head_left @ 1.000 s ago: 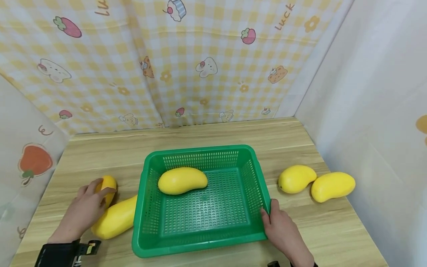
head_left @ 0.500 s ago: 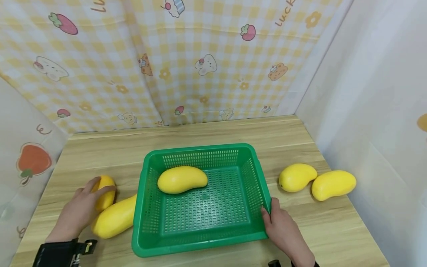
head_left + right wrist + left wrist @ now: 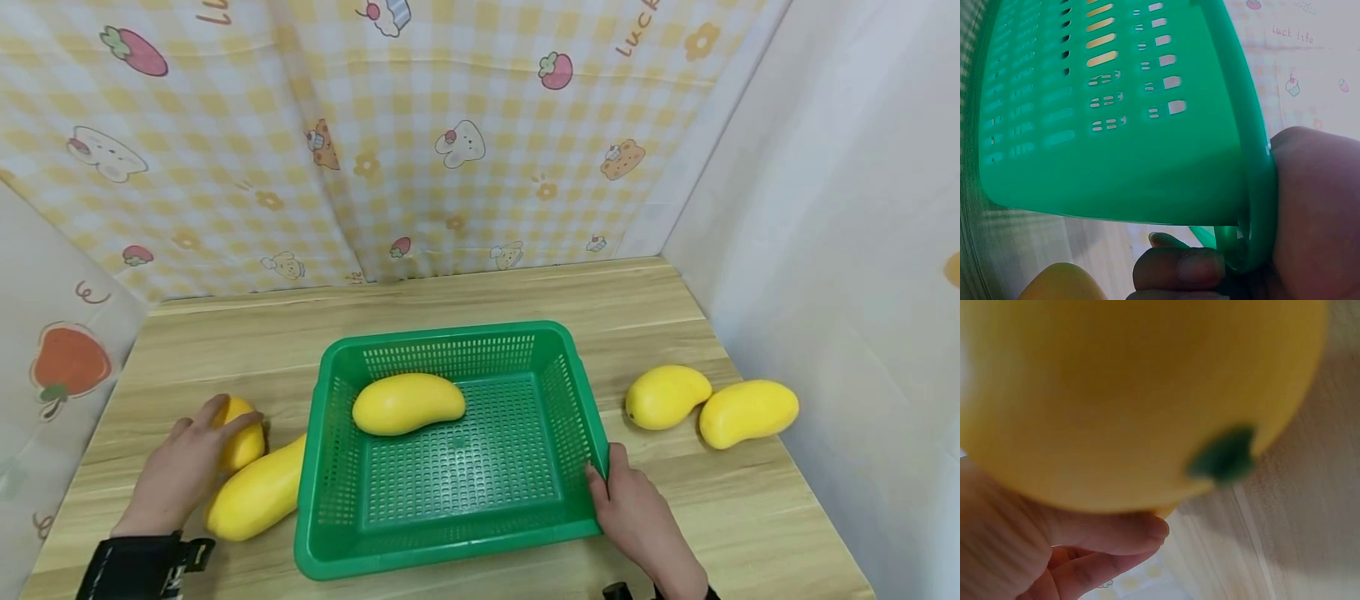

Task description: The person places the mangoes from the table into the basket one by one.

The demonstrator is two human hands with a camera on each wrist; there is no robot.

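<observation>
My left hand (image 3: 178, 468) grips a small yellow mango (image 3: 243, 440) at the left of the table, with thumb and fingers on its sides in the head view. A longer yellow fruit (image 3: 258, 490) lies just below it, its right end hidden by the green basket (image 3: 450, 548). In the left wrist view, a yellow fruit (image 3: 1135, 394) with a green stem end fills much of the picture above the fingers (image 3: 1110, 534). My right hand (image 3: 637, 517) holds the basket's right rim, thumb on the inside. One yellow mango (image 3: 408, 404) lies in the basket's back left part.
Two yellow mangoes, the left one (image 3: 667, 397) and the right one (image 3: 750, 413), lie touching on the right of the wooden table (image 3: 450, 293). A checked cloth (image 3: 405, 142) hangs behind it, and a pale wall (image 3: 840, 208) borders the right side.
The left hand and the small mango have shifted and turned slightly in place. The right hand stays on the basket rim, and the basket has not visibly moved.
</observation>
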